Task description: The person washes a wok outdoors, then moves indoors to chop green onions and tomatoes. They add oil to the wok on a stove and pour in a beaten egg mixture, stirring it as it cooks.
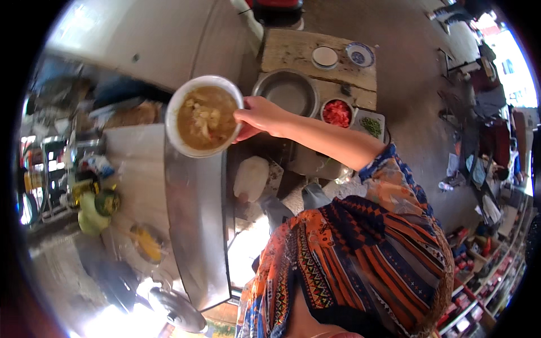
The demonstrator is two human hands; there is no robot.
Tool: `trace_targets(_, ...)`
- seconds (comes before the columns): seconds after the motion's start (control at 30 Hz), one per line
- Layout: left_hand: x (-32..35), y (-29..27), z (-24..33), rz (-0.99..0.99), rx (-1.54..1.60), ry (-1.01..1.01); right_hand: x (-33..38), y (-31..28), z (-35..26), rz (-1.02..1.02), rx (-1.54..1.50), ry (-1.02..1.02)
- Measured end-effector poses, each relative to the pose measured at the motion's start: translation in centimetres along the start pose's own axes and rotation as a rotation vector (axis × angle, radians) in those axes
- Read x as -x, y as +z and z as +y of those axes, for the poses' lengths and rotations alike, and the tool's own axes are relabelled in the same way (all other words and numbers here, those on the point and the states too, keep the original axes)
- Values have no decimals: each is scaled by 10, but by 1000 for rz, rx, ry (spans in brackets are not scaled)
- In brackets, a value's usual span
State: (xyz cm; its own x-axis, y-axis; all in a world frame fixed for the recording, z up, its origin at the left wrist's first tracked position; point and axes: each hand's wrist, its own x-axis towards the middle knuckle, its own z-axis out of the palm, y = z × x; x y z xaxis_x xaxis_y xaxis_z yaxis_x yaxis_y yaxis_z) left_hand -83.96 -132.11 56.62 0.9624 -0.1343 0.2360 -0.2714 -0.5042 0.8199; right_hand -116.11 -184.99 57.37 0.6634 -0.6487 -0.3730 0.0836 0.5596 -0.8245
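My right hand [255, 118] is closed on the rim of a white bowl [175, 142], its arm stretched out from the right. Brownish broth with pale, lumpy pieces [206, 115] fills much of the bowl. The bowl is held up near the corner of a long pale counter. My left hand does not show. Just beyond my right forearm lies a wide metal basin [287, 93] on a low wooden table [287, 48]. Beside the basin stands a bowl of red chopped pieces [337, 114], and near it are chopped greens [371, 126].
On the low table are a small white bowl [325, 57] and a blue-patterned bowl [360, 54]. A long metal-edged counter [194, 225] runs along my left, with a green jug-like container [93, 213] and a metal lid [177, 311]. Stocked shelves [479, 298] stand at the right.
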Motion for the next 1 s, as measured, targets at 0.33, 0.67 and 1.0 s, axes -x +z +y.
trace_targets(0.33, 121, 117, -235, -840, 154, -778, 56, -246, 98, 685, -42, -88)
trace_targets(0.67, 203, 198, -132, -1184, -385, -674, 50, -463, 216, 1148, -304, -162)
trace_targets(1.0, 233, 208, -72, -1098, -409, -742, 19, -537, 287, 1017, -692, -251)
